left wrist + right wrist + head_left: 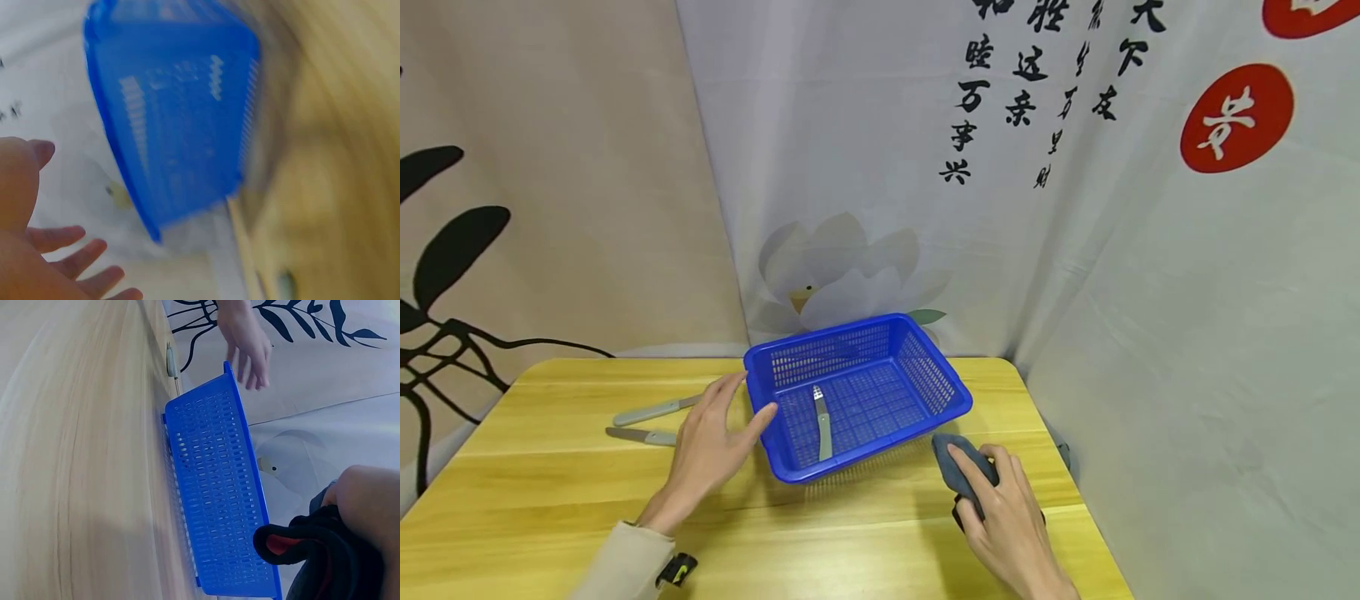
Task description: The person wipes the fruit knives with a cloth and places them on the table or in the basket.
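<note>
A blue plastic basket [857, 327] stands on the table, with a grey-handled utensil [824, 433] lying inside; its metal end has small openings. My left hand [711, 442] hovers at the basket's left side, fingers spread, holding nothing; whether it touches the rim I cannot tell. Partly behind that hand, one grey-handled utensil [647, 413] and a knife [632, 434] lie on the table. To the basket's right, my right hand [1003, 508] grips a grey-blue cloth [953, 467]. Black fabric [312, 540] with a red inner side shows by this hand in the right wrist view.
The yellow wood-grain table [820, 550] runs back to a printed curtain [865, 125]. Another pale hanging [1195, 350] borders its right side. A dark band [677, 569] sits at my left sleeve. Motion blurs the left wrist view.
</note>
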The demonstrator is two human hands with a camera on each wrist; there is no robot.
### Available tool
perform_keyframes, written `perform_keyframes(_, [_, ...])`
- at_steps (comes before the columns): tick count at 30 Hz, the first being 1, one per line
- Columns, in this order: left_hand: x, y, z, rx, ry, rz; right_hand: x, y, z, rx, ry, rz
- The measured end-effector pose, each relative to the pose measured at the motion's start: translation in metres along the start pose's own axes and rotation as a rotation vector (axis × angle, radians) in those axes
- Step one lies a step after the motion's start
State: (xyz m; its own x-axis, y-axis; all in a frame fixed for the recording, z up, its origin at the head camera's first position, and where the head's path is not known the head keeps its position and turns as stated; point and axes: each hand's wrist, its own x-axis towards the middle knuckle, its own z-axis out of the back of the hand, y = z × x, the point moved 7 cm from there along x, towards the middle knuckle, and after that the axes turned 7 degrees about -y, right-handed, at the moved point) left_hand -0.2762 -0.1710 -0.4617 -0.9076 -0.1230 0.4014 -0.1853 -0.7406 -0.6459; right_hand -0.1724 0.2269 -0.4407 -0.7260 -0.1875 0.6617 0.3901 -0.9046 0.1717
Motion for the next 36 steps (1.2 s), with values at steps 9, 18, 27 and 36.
perform_keyframes(9, [-0.011,0.089,0.014,0.089,0.009,0.172,-0.004,-0.005,-0.001,-0.007,0.022,-0.036])
perform_keyframes(18, [-0.012,0.152,0.015,0.266,0.038,0.307,-0.005,-0.006,-0.005,-0.005,0.031,-0.031])
perform_keyframes(27, [-0.007,0.175,0.021,0.431,0.103,0.351,-0.008,-0.004,-0.006,0.002,0.033,-0.024])
perform_keyframes(36, [-0.011,0.181,0.042,0.319,0.309,0.455,-0.007,-0.003,-0.008,-0.001,0.047,-0.032])
